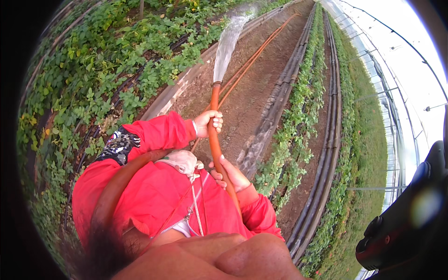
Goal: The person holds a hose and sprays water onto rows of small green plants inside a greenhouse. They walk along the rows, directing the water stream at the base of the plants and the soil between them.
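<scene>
An orange hose (215,145) runs up the middle of the view, and water (227,45) pours from its far end in a broad stream. My left hand (208,123) is wrapped around it below the outlet, fingers curled over the far side. Nearer my body, my right hand (229,175) holds the same hose, its thumb along the top and its fingers bent around the side. The hose passes down across my red jacket (147,192). Another thick length of hose (117,185) lies over my left shoulder. A pale cloth-like item (180,161) with cords hangs at my chest.
Leafy plants (115,73) with dark drip lines fill the left bed, behind a pale edging (185,84). Thin orange hoses (260,49) lie along the soil path (241,115). Dark pipes (280,101) and narrow plant rows (301,133) run on the right, beside a greenhouse wall (392,140).
</scene>
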Demonstrator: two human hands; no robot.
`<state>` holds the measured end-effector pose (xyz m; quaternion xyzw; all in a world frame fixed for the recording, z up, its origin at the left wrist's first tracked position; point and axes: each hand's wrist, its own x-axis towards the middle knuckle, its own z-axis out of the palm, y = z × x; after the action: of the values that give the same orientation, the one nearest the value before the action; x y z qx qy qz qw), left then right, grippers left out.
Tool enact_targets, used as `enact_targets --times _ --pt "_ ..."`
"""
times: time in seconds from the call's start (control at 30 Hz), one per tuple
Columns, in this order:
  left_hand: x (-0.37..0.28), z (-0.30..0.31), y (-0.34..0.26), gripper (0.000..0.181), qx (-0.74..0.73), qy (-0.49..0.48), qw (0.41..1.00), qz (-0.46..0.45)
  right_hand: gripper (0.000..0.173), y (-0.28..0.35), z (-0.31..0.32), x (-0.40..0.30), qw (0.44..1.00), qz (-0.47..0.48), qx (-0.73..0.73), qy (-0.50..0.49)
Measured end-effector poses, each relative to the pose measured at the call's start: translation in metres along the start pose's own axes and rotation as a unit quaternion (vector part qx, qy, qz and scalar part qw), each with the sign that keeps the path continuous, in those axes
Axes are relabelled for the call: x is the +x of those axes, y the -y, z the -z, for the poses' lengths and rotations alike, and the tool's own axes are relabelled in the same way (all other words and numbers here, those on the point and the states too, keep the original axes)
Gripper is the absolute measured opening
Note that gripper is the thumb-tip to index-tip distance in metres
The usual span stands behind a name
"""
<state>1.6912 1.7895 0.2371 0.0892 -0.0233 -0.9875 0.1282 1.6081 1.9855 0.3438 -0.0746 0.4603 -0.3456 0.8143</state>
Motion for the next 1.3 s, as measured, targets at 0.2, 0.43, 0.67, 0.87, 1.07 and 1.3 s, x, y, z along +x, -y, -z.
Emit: enact_targets --times 0.2,0.43,0.67,0.87,1.07,1.3 --pt "-0.006 0.003 -0.003 0.012 -0.001 0.005 1.000 -0.015 0.043 0.001 0.000 0.006 1.000 -0.009 0.003 0.017" --pt "0.002 -0.021 -0.006 0.012 0.043 0.014 0.999 0.002 0.043 -0.001 -0.002 -0.001 0.999 0.041 0.010 0.022" --pt "0.023 -0.035 -0.007 0.012 0.059 0.076 0.995 0.033 0.041 0.001 0.000 -0.010 0.997 0.074 0.016 0.034" --pt "0.031 -0.049 -0.007 0.011 0.081 0.087 0.992 0.029 0.045 0.005 -0.009 -0.019 0.996 0.086 0.008 -0.014" --pt "0.036 -0.063 -0.006 0.012 0.079 0.082 0.993 0.035 0.044 0.007 -0.007 -0.022 0.995 0.096 0.011 -0.022" --pt "0.031 -0.036 -0.004 0.012 0.049 0.043 0.998 0.018 0.042 0.008 0.001 -0.017 0.998 0.062 0.026 0.009"
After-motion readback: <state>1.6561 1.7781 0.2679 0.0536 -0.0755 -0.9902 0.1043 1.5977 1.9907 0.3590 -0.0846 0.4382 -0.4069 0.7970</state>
